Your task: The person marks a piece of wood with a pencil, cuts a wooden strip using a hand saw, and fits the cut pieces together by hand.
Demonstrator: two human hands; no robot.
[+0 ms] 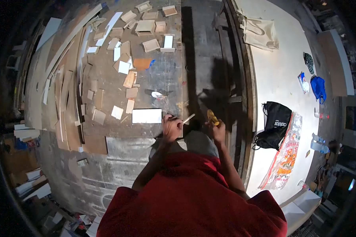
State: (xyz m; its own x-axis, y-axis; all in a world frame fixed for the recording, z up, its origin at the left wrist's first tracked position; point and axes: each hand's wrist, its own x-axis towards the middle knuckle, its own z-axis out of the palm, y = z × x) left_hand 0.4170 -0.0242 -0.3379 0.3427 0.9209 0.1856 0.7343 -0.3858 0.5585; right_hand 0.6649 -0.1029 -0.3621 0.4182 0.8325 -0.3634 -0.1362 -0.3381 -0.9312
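My left hand is closed near the workbench's front edge, beside a white rectangular board. A thin light wooden stick juts out from its fingers toward the right. My right hand is wrapped round the lower end of a yellow tool, whose far end is too small to make out. Both hands are in front of my body, a short gap apart. A small white oval item lies on the bench beyond my left hand.
Small wooden pieces and long strips lie over the left workbench. On the pale table at the right are a cloth bag, a black drawstring bag and a printed plastic bag.
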